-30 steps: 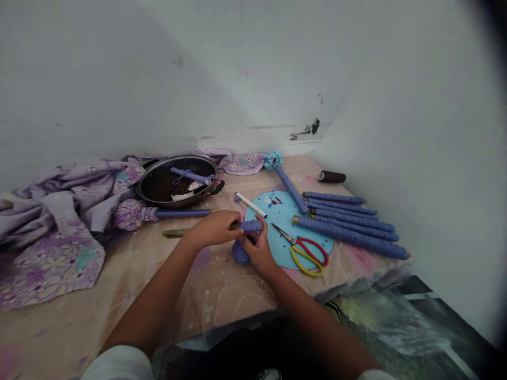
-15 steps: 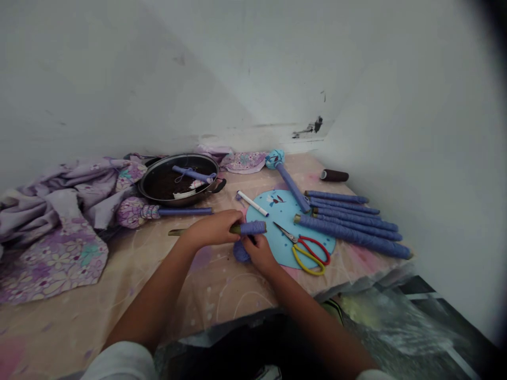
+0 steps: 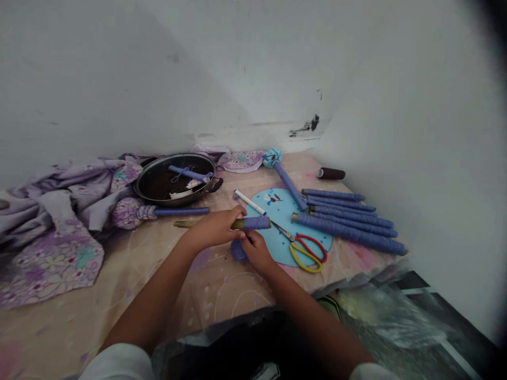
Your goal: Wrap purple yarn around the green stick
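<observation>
My left hand [image 3: 214, 229] grips a bamboo stick [image 3: 202, 224], whose right end is wrapped in blue-purple yarn [image 3: 256, 222]. Just below the wrapped end, my right hand [image 3: 257, 252] has its fingers curled, seemingly around a thin yarn strand that is hard to make out. A ball of purple yarn [image 3: 238, 251] lies on the table under my hands, partly hidden by my right hand. A round light-blue foam sheet [image 3: 282, 221] lies just right of my right hand, with red-and-yellow-handled scissors [image 3: 307, 253] on it.
A white marker [image 3: 249, 202] lies beyond my hands. Several yarn-wrapped sticks [image 3: 348, 221] lie at the right, near a dark thread spool [image 3: 330, 173]. A metal pan [image 3: 174, 179] and crumpled floral cloth [image 3: 51, 243] lie left. Walls bound the back and right.
The stick has shifted right and its wrapped part now reaches nearer the foam sheet. My right hand has dropped below the stick, and the view has shifted slightly.
</observation>
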The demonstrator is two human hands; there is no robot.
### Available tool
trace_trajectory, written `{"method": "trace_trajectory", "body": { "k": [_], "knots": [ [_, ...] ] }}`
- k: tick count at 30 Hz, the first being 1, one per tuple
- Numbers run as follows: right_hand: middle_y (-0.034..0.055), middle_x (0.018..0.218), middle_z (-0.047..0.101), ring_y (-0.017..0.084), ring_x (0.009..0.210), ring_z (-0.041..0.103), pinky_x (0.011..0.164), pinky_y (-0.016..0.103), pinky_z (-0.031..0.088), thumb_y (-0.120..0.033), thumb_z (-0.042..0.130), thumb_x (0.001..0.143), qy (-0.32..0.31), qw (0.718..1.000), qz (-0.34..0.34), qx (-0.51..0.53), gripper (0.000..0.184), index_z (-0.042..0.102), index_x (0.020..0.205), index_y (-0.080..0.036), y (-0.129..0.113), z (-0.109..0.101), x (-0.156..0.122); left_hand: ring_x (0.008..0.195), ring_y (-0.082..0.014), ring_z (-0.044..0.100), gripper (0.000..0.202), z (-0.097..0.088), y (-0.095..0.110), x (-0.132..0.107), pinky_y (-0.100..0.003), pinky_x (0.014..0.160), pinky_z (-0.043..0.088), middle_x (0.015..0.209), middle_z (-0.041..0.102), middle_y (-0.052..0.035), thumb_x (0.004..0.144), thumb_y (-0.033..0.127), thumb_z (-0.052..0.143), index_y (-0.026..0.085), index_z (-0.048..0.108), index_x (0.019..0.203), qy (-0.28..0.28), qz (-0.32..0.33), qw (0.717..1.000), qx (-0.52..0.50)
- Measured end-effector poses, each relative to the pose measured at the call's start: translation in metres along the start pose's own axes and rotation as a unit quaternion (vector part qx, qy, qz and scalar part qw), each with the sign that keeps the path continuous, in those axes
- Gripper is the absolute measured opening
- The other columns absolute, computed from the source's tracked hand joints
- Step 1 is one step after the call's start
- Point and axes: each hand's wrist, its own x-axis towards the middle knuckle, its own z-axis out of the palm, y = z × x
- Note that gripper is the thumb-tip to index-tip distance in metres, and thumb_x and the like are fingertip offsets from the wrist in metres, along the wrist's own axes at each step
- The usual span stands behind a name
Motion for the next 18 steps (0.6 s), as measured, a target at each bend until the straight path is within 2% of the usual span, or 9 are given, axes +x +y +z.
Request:
{"method": "trace_trajectory", "body": {
  "k": [3,5,10,14,18],
  "knots": [
    [0.002,0.07,0.058,0.014,0.067,0.052,0.064,0.026,0.041,-0.029,0.044,0.08,0.02,1.0,0.012,-0.001,0.021,0.06,0.075,-0.017,-0.0006,0.0009,0.0,0.073,-0.0195,0.057,0.035,-0.0028,0.0004,-0.0025,-0.026,0.06,0.038,0.085,0.06,-0.0053,0.074,0.034,0.049,0.019,0.041,0.104,-0.004,-0.027,1.0,0.016],
    [0.0016,0.07,0.058,0.014,0.066,0.051,0.065,0.026,0.041,-0.029,0.044,0.08,0.027,1.0,0.015,0.003,0.021,0.06,0.076,-0.017,-0.0003,0.0015,-0.0005,0.071,-0.0186,0.056,0.028,-0.0038,-0.0005,-0.0031,-0.025,0.059,0.037,0.082,0.059,-0.005,0.073,0.031,0.049,0.018,0.043,0.097,0.004,-0.032,0.999,0.021],
    [0.0011,0.067,0.056,0.014,0.064,0.05,0.061,0.025,0.04,-0.034,0.043,0.082,0.023,0.999,0.02,0.011,0.024,0.06,0.077,-0.017,0.0051,0.0028,-0.0018,0.076,-0.0179,0.053,0.019,-0.0032,-0.0011,-0.0011,-0.026,0.062,0.037,0.083,0.057,-0.0044,0.073,0.031,0.05,0.017,0.048,0.085,0.015,0.024,1.0,0.004],
    [0.0024,0.076,0.058,0.015,0.071,0.052,0.067,0.026,0.042,-0.036,0.044,0.082,0.017,0.999,0.018,0.036,0.026,0.061,0.085,-0.017,0.0062,0.0027,-0.0019,0.081,-0.0182,0.053,0.019,-0.0024,-0.0001,0.0001,-0.027,0.069,0.038,0.087,0.058,-0.0052,0.076,0.032,0.047,0.018,0.053,0.088,0.011,0.037,0.999,-0.008],
    [0.0029,0.078,0.058,0.015,0.075,0.053,0.067,0.025,0.042,-0.038,0.042,0.083,0.004,0.999,0.016,0.031,0.027,0.06,0.082,-0.018,0.0037,0.0017,-0.0018,0.086,-0.0192,0.053,0.022,-0.0037,0.0019,-0.0004,-0.028,0.073,0.038,0.091,0.06,-0.006,0.079,0.031,0.044,0.019,0.054,0.095,0.013,0.022,1.0,-0.01]
  ]
}}
